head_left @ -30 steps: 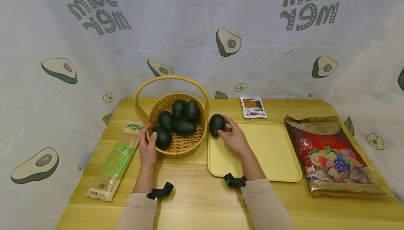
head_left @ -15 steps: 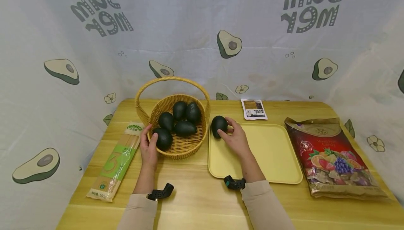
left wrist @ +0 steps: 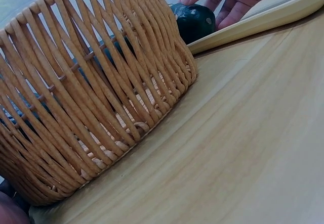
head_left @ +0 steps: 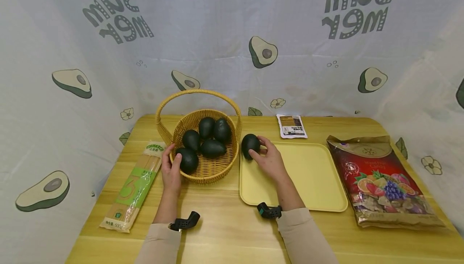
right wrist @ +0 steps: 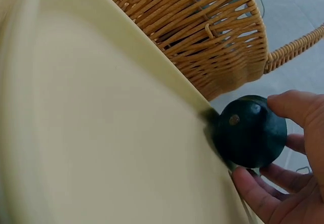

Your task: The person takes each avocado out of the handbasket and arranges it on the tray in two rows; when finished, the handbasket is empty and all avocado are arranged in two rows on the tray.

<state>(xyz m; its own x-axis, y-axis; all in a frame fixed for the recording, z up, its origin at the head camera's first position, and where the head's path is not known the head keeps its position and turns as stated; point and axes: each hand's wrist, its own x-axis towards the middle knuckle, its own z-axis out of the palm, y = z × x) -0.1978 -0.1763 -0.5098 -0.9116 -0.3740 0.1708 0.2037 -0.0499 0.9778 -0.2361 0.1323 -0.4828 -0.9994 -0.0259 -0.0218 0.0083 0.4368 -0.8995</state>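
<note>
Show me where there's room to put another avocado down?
Most of the yellow tray is bare, right of the avocado that the right hand holds. The table between the sleeves is bare too. The basket is crowded.

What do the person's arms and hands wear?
Both arms have long beige sleeves down to the wrists. Each wrist carries a small black device: the left one on a dark band, the right one with teal edges. The left hand and right hand are bare.
</note>
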